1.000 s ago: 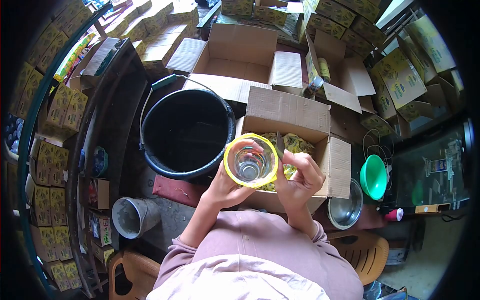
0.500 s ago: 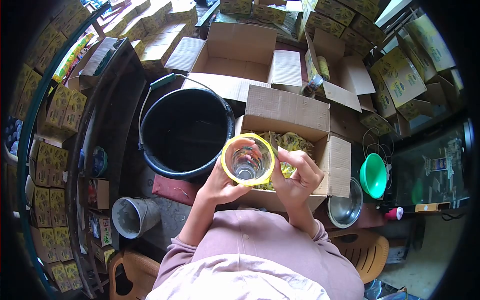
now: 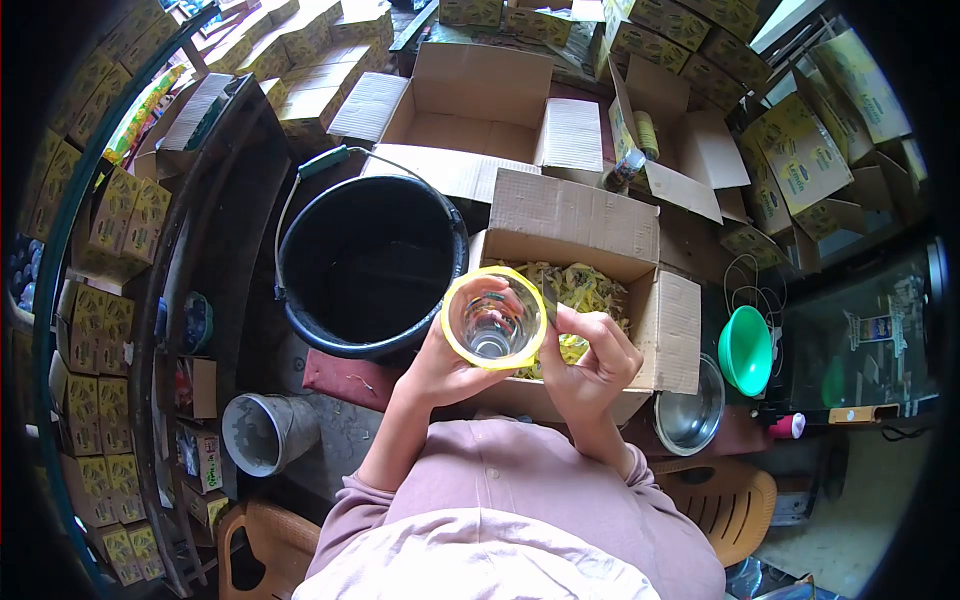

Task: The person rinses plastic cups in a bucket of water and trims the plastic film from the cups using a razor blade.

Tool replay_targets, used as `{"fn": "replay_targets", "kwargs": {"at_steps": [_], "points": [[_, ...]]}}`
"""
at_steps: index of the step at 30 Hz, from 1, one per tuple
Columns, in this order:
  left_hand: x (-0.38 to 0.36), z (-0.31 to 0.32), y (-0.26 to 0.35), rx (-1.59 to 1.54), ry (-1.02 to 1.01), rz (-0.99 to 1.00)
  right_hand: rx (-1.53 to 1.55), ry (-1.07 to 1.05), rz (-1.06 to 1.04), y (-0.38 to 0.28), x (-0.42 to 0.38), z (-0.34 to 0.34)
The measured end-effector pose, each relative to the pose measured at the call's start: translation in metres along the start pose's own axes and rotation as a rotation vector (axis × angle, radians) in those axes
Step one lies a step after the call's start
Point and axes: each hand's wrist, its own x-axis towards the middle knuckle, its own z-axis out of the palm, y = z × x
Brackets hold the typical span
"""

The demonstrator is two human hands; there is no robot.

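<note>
My left hand (image 3: pixel 440 365) is wrapped round a clear plastic cup (image 3: pixel 492 345) with a yellow rim, its open mouth tilted up toward me. At the cup's right side, my right hand (image 3: pixel 592 365) is closed in a pinch on a thin dark blade (image 3: pixel 549 298), which stands against the rim; its handle, if any, is hidden in the fingers. Beneath both hands, a cardboard box (image 3: pixel 575 210) with raised flaps holds many crumpled yellow and clear plastic scraps (image 3: pixel 590 285).
A big black bucket (image 3: pixel 300 310) stands left of the box, and a grey pail (image 3: pixel 235 430) is lower left. An open carton (image 3: pixel 480 75) lies behind. On the right are a metal bowl (image 3: pixel 690 440) and a green bowl (image 3: pixel 745 350). Printed cartons (image 3: pixel 95 405) fill the left shelves.
The blade and my right hand have shifted slightly along the rim. The rim's yellow edge looks narrower and rounder, with fewer corners sticking out. My left hand still grips the cup.
</note>
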Motion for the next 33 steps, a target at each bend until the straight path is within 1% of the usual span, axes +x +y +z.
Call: {"fn": "replay_targets", "kwargs": {"at_steps": [2,5,6,7,9,13,16,19,22,25,28,31,32,33], "points": [[0.0,-0.003,-0.001,0.044,-0.059,-0.007,0.007,-0.003,0.004,0.001,0.001,-0.001],[-0.001,-0.001,0.004,0.016,-0.054,-0.038,0.06,-0.02,0.036,0.002,0.003,-0.002],[-0.001,-0.003,0.004,0.05,-0.067,-0.026,0.08,-0.026,0.049,0.002,0.003,-0.002],[-0.001,-0.002,0.004,0.014,-0.052,-0.026,0.099,-0.031,0.061,0.002,0.003,-0.002],[0.0,-0.001,0.004,-0.058,-0.023,-0.025,0.081,-0.028,0.038,0.003,0.001,-0.001],[-0.003,-0.005,0.0,-0.033,-0.028,-0.078,0.01,-0.044,-0.015,0.003,-0.001,-0.003],[-0.005,-0.01,-0.007,-0.014,-0.065,-0.11,-0.012,-0.058,-0.047,0.004,0.001,-0.004],[-0.003,-0.01,0.0,0.037,-0.078,-0.102,-0.068,-0.054,-0.095,0.003,0.002,-0.004],[0.0,-0.012,0.005,0.135,-0.162,-0.063,-0.114,-0.077,-0.103,0.002,0.005,-0.005],[0.0,-0.012,0.006,0.096,-0.149,-0.094,-0.034,-0.098,-0.074,0.005,0.007,-0.006],[0.001,-0.01,0.002,0.038,-0.136,-0.048,0.041,-0.086,-0.001,0.006,0.005,-0.005],[0.002,-0.005,0.0,0.063,-0.064,-0.002,0.012,-0.067,0.009,0.003,0.003,-0.005],[0.002,-0.004,-0.005,0.001,-0.017,0.005,-0.014,-0.072,-0.011,0.003,0.002,-0.006],[0.001,-0.004,-0.006,0.01,-0.022,0.006,-0.039,-0.077,-0.031,0.004,0.001,-0.006]]}}
